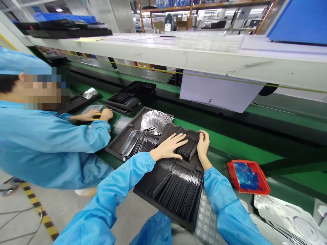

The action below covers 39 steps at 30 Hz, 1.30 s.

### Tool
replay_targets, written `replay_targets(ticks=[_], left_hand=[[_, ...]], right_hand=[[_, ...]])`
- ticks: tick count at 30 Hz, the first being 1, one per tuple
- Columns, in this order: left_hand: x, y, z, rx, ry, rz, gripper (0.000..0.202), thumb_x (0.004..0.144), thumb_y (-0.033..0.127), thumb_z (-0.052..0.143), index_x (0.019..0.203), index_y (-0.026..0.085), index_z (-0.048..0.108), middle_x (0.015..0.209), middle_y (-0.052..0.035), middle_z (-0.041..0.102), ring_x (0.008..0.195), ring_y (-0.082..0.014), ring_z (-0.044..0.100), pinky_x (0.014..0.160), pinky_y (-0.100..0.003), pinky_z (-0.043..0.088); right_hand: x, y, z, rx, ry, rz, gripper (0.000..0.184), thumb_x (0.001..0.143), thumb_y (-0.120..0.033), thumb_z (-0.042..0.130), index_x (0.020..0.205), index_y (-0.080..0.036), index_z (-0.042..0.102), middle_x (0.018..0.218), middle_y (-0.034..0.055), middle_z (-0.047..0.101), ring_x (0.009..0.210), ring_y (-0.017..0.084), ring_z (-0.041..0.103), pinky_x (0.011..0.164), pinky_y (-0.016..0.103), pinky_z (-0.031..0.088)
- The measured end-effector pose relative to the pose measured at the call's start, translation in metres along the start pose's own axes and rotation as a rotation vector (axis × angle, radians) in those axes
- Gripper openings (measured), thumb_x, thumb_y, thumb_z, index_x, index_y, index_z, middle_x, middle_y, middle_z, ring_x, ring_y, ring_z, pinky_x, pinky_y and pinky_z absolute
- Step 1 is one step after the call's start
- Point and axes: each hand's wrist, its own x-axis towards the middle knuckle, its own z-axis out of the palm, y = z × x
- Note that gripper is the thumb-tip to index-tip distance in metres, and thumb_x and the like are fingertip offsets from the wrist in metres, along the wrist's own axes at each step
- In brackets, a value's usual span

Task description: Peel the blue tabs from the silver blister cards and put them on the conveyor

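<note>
My left hand (170, 145) lies with fingers spread over a row of thin black plates (187, 151) standing on edge. At the far right end of that row, my right hand (203, 146) curls its fingers around the outer plates. Another row of thin dark plates (176, 190) fills the near part of the black tray (163, 211). To the left, a second black tray (112, 146) holds fanned silver plates (157, 120) and a dark-edged batch of plates (138, 143). My palms cover part of the far row.
A co-worker in blue (51, 143) sits at left, hands at the bench. Stacked black trays (130, 98) stand behind. Right of me are a red bin (265, 187) with blue bits and silver plates (288, 217). A white shelf (163, 51) overhangs the bench; a paper sheet (217, 90) hangs below.
</note>
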Motion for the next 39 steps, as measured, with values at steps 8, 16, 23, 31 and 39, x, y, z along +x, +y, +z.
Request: replay_targets(ticks=[8, 16, 23, 31, 39], left_hand=[[-0.016, -0.012, -0.005, 0.005, -0.01, -0.167, 0.134, 0.072, 0.077, 0.091, 0.178, 0.023, 0.03, 0.186, -0.0231, 0.018, 0.174, -0.0468, 0.012, 0.137, -0.071, 0.015], [-0.011, -0.029, -0.006, -0.166, 0.34, -0.625, 0.078, 0.105, 0.063, 0.064, 0.163, 0.012, 0.053, 0.159, -0.0274, 0.064, 0.153, -0.0423, 0.058, 0.126, -0.059, 0.047], [0.005, -0.034, 0.01, -0.245, 0.508, -0.74, 0.034, 0.11, 0.038, 0.066, 0.136, 0.017, 0.074, 0.131, -0.0135, 0.08, 0.122, -0.0276, 0.078, 0.113, -0.056, 0.06], [0.007, -0.042, 0.013, -0.388, 0.615, -0.705, 0.03, 0.107, 0.027, 0.071, 0.135, 0.017, 0.075, 0.124, -0.0123, 0.083, 0.116, -0.0261, 0.081, 0.109, -0.053, 0.064], [-0.007, -0.051, 0.007, -0.365, 0.636, -0.715, 0.027, 0.107, 0.017, 0.067, 0.132, 0.015, 0.074, 0.125, -0.0108, 0.083, 0.115, -0.0243, 0.081, 0.106, -0.048, 0.066]], right_hand=[[0.004, -0.008, -0.002, -0.006, -0.044, -0.048, 0.046, 0.096, -0.058, 0.052, 0.106, -0.021, 0.077, 0.122, 0.0129, 0.079, 0.123, 0.03, 0.067, 0.12, 0.051, 0.044], [0.009, -0.013, -0.001, 0.018, -0.065, -0.047, 0.051, 0.093, -0.066, 0.054, 0.083, -0.021, 0.078, 0.089, 0.0092, 0.079, 0.094, 0.029, 0.071, 0.099, 0.047, 0.054], [0.003, -0.011, 0.001, 0.04, 0.023, -0.008, 0.061, 0.096, -0.072, 0.049, 0.078, -0.021, 0.078, 0.086, 0.0096, 0.079, 0.089, 0.028, 0.071, 0.09, 0.044, 0.053], [0.006, -0.003, 0.005, 0.122, 0.076, 0.055, 0.077, 0.095, -0.086, 0.04, 0.073, -0.021, 0.075, 0.078, 0.0095, 0.076, 0.077, 0.026, 0.069, 0.077, 0.04, 0.052], [0.008, -0.001, 0.024, 0.185, 0.03, 0.082, 0.081, 0.094, -0.088, 0.036, 0.071, -0.021, 0.074, 0.077, 0.0116, 0.078, 0.075, 0.027, 0.072, 0.073, 0.041, 0.054]])
